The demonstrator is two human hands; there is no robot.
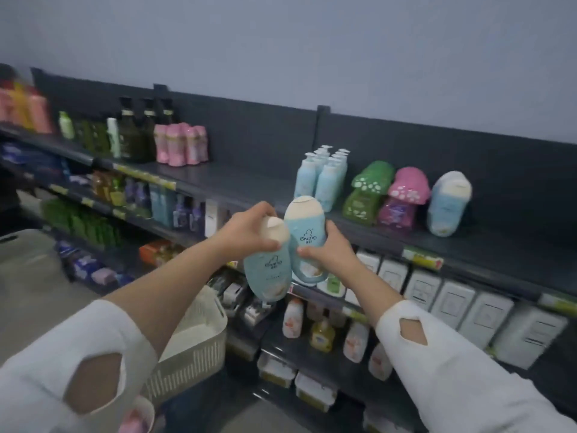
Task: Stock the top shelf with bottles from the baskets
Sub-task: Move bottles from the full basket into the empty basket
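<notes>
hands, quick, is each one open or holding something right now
Left hand: grips the lower blue bottle near its cap.
Right hand: grips the higher blue bottle round its middle.

Two pale blue lotion bottles with rounded cream caps and "Giving" printed on the front are held side by side in the air, near the front edge of the dark grey top shelf (249,182). The left bottle (265,273) hangs lower, gripped around its cap by the left hand (246,229). The right bottle (304,226) stands upright and higher, gripped at its middle by the right hand (331,254). A matching blue bottle (449,204) sits on the shelf far to the right. A cream slatted basket (193,348) sits low on the left.
</notes>
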